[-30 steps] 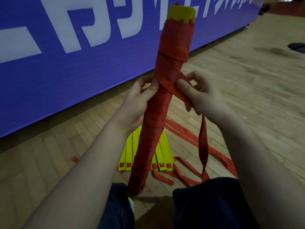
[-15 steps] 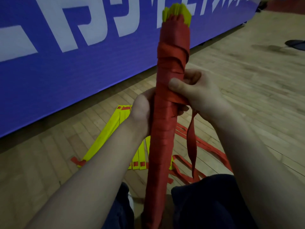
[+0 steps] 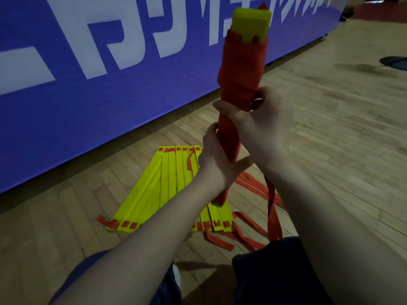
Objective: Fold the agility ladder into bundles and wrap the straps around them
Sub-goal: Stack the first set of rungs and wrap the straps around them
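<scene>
I hold a bundle (image 3: 242, 67) of yellow ladder rungs upright in front of me, wrapped along its length in red strap, with yellow rung ends showing at the top. My left hand (image 3: 214, 159) grips the bundle's lower part from the left. My right hand (image 3: 262, 126) grips its middle, fingers curled round the strap wrap. A loose red strap tail (image 3: 273, 208) hangs from under my right hand down to my knee. A second set of yellow rungs (image 3: 167, 186) lies fanned flat on the floor beyond my arms.
Loose red straps (image 3: 246, 234) trail on the wooden floor (image 3: 330, 137) by the flat rungs. A blue banner wall (image 3: 88, 84) with white lettering runs along the left and back. My dark-clad knees (image 3: 275, 271) are at the bottom. A dark object (image 3: 394, 62) lies far right.
The bundle has risen and tilted so its yellow top shows more. My right hand has gone from pulling the strap across the bundle to closing round its middle; my left hand now grips lower.
</scene>
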A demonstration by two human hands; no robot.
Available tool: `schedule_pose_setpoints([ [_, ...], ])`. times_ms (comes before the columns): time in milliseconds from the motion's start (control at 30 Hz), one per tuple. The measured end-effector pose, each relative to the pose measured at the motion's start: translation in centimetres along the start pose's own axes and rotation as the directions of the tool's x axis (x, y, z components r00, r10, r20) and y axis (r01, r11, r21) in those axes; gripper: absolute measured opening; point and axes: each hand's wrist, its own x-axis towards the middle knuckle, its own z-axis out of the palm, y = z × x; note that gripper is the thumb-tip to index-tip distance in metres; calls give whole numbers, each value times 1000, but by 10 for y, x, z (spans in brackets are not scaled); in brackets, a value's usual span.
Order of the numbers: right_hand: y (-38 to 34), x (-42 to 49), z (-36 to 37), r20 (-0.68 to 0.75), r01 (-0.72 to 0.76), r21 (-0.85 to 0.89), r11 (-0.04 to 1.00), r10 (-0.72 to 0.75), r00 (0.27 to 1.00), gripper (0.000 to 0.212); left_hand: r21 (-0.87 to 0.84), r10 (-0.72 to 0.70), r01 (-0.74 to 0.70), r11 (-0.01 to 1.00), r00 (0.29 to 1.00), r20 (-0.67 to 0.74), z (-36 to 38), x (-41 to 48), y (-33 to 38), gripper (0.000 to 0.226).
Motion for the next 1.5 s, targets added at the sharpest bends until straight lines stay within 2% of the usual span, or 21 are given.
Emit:
schedule_pose_setpoints([
  [67, -5, -2, 1, -15, -12, 53, 999, 13, 1000, 44, 105, 60, -55, 993, 997, -46, 1, -3, -5, 93],
  [133, -8, 1, 3, -24, -62, 135, 989, 66, 998, 41, 124, 130, -119, 985, 988, -87, -4, -2, -5, 78],
  [200, -5, 6, 2, -4, -87, 168, 982, 89, 996, 38, 236, 178, -147, 961, 977, -118, -11, -1, -2, 65],
  [267, 1, 9, 0, 114, -91, 191, 977, 70, 991, 31, 284, 209, -166, 944, 969, -131, -19, 0, -1, 61],
  [367, 10, 6, -2, 357, -65, 193, 979, -9, 934, 31, 307, 209, -151, 940, 964, -166, -30, 5, -3, 63],
  [533, 18, 7, -8, 438, -109, 129, 986, 42, 898, 28, 238, 183, -120, 964, 947, -264, -54, 18, 3, 60],
  [633, 20, 9, -12, 567, -193, 243, 950, 22, 823, 31, 186, 139, -92, 978, 956, -259, -61, 20, 7, 64],
  [733, 25, 11, -14, 707, -332, 349, 876, -14, 707, 23, 102, 57, -34, 994, 971, -231, -63, 23, 9, 60],
  [800, 29, 12, -15, 736, -370, 391, 843, -44, 676, 22, 49, -2, 12, 999, 978, -207, -63, 23, 11, 68],
  [967, 39, 17, -17, 718, -392, 450, 802, -64, 693, 23, -239, -108, 98, 966, 994, -30, -63, 20, 21, 63],
  [1167, 47, 19, -14, 679, -361, 458, 812, -58, 732, 20, -455, -176, 212, 865, 977, 121, -67, 15, 29, 56],
  [1400, 49, 19, -2, 622, -335, 511, 791, -72, 780, 30, -605, -121, 325, 727, 928, 352, -69, 3, 33, 28],
  [1433, 49, 18, -2, 627, -340, 535, 774, -93, 773, 38, -619, -95, 322, 716, 924, 370, -68, 2, 32, 28],
  [1500, 49, 18, -3, 633, -379, 607, 699, -136, 762, 59, -636, -56, 303, 710, 924, 378, -67, 1, 29, 54],
])
